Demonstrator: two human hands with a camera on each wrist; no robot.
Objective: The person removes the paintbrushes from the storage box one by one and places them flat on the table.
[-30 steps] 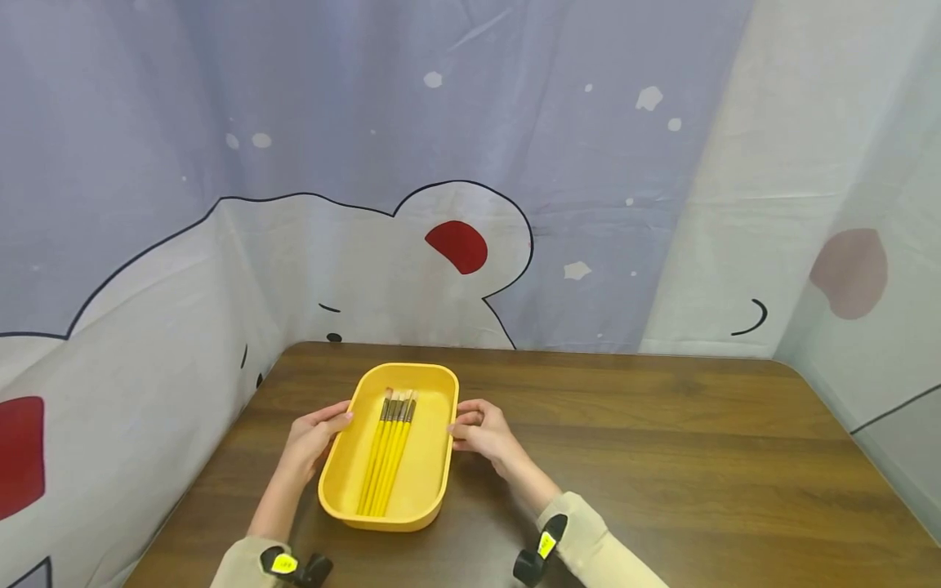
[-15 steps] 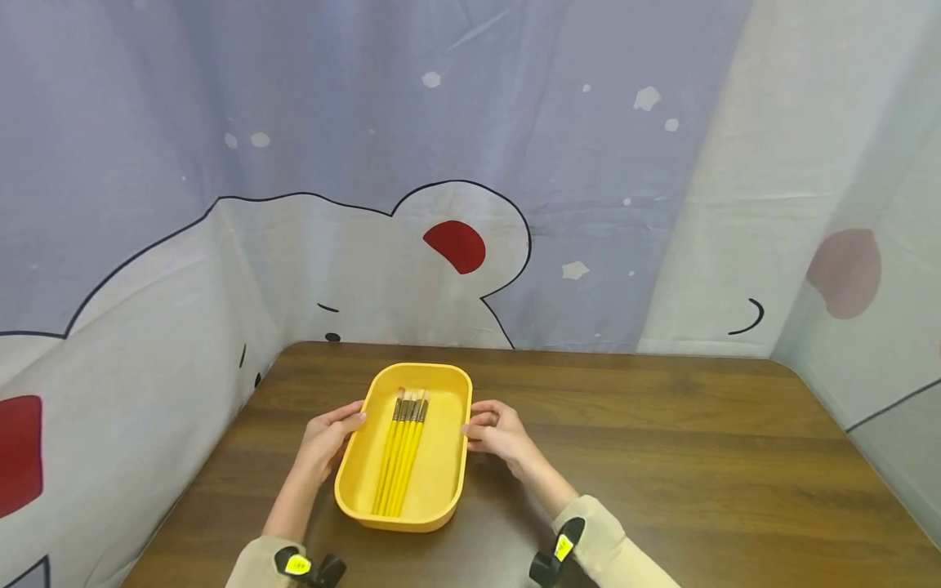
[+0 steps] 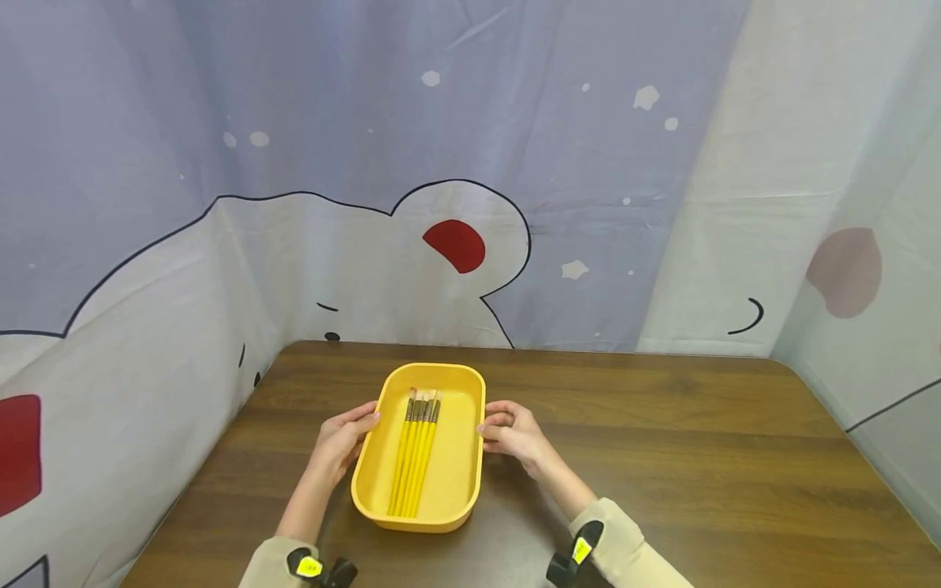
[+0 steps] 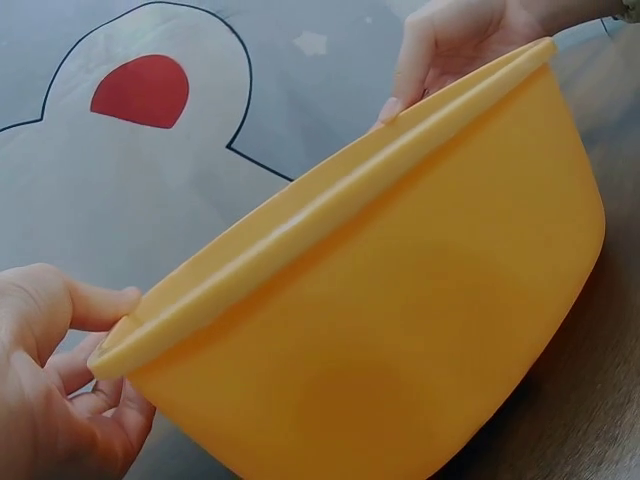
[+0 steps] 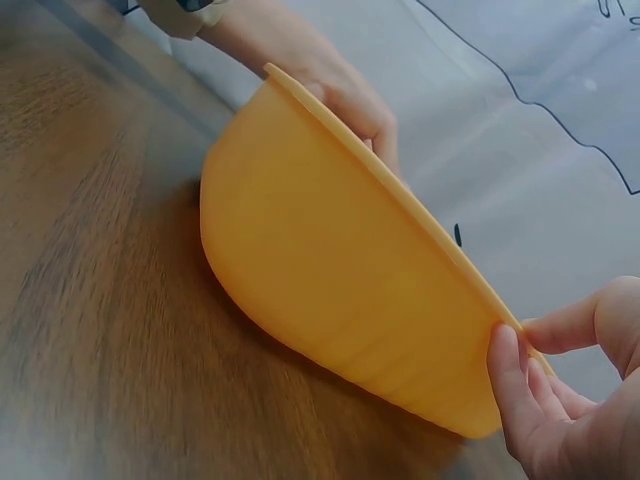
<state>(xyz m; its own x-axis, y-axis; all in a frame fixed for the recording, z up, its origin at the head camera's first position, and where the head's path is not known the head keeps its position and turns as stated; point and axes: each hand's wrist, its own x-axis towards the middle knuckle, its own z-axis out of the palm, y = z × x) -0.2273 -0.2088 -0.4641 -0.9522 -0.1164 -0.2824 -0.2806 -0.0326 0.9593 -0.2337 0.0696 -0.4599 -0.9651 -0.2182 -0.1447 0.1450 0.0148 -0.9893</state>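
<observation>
A yellow plastic tray (image 3: 457,457) with rounded corners is between my two hands, left of the table's middle. Several paintbrushes (image 3: 415,457) with yellow handles lie side by side in it, bristles toward the far end. My left hand (image 3: 345,438) pinches the tray's left rim, thumb over the edge and fingers outside, as the left wrist view also shows. On the opposite rim my right hand (image 3: 517,435) pinches the same way; in the right wrist view its fingers press the outer wall. Whether the tray's underside touches the table is hard to tell.
The brown wooden table (image 3: 698,449) stretches away to the right. Behind it and along the sides hangs a printed curtain (image 3: 588,163) with bear shapes. Each wrist wears a black strap with a small camera (image 3: 562,569).
Both hands and the tray, with the brushes in it, have shifted steadily to the right across the table. The grip on both rims looks the same.
</observation>
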